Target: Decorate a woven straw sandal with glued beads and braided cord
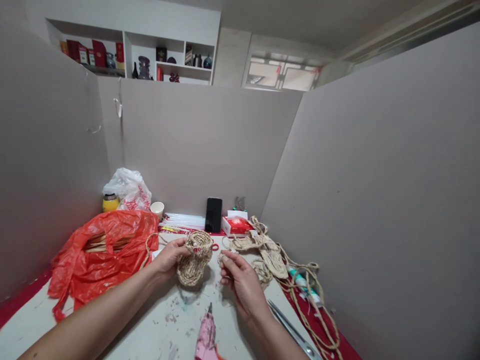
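My left hand (173, 257) is closed on the side of a small woven straw slipper (192, 272), made of coiled cord with red-and-white bits on its strap. A small red loop (215, 247) sticks out at the slipper's right edge. Just to the right, my right hand (240, 277) pinches a small straw-coloured piece (220, 257) between thumb and fingers; its exact shape is mostly hidden. The two hands are apart above the white board (150, 320). Below them lies a pink glue gun (206, 335), its nozzle pointing away from me.
A red plastic bag (131, 225) spreads at the left. Straw cord (311, 280), woven straw soles (275, 257) and large scissors (290, 327) lie at the right. A phone (213, 215), a tissue pack (237, 226) and a white cup (157, 209) stand near the back partition (202, 150).
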Demonstrator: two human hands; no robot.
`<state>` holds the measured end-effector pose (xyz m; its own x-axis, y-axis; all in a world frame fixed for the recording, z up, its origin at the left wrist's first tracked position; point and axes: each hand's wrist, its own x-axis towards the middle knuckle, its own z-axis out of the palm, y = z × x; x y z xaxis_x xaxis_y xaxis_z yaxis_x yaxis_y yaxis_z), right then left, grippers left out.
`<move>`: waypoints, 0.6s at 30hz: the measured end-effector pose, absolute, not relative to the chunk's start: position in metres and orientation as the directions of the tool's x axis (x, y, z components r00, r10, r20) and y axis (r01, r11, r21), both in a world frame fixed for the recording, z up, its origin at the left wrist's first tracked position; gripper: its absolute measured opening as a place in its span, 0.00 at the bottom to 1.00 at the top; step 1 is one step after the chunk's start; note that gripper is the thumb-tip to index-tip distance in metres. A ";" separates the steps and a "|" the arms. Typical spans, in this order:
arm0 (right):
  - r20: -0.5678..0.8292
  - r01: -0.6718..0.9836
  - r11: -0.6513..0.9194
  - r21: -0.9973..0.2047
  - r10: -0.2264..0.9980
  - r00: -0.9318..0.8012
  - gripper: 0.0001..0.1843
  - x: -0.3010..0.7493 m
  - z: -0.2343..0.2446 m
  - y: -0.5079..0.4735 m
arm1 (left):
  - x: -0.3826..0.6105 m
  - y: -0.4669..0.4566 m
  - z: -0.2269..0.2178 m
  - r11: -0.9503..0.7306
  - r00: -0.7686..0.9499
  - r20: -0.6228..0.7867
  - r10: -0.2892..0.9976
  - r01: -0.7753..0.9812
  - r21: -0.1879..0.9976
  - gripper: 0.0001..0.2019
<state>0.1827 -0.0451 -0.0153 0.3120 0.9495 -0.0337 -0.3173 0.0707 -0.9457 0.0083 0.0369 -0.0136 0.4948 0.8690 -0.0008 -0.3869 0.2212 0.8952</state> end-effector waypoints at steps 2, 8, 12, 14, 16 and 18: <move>-0.026 -0.264 0.055 -0.963 0.956 0.292 0.26 0.180 -0.016 -0.047 | 0.011 0.033 -0.012 0.252 0.509 -0.018 0.861 -0.396 0.883 0.18; 0.097 -0.049 0.119 -0.992 0.943 0.319 0.35 0.170 -0.016 -0.052 | 0.014 0.028 -0.012 0.335 0.522 -0.073 0.850 -0.428 0.839 0.16; 0.150 0.025 0.150 -0.988 0.936 0.318 0.37 0.165 -0.014 -0.056 | 0.014 0.030 -0.012 0.370 0.493 -0.116 0.863 -0.459 0.808 0.17; 0.126 0.022 0.125 -0.992 0.945 0.302 0.39 0.163 -0.013 -0.058 | 0.014 0.031 -0.013 0.380 0.477 -0.129 0.869 -0.478 0.792 0.17; 0.078 -0.005 0.082 -0.997 0.959 0.272 0.42 0.161 -0.014 -0.059 | 0.014 0.032 -0.013 0.386 0.468 -0.134 0.874 -0.498 0.777 0.16; 0.021 -0.048 0.033 -0.998 0.973 0.232 0.45 0.159 -0.014 -0.060 | 0.015 0.031 -0.013 0.395 0.470 -0.135 0.872 -0.515 0.760 0.15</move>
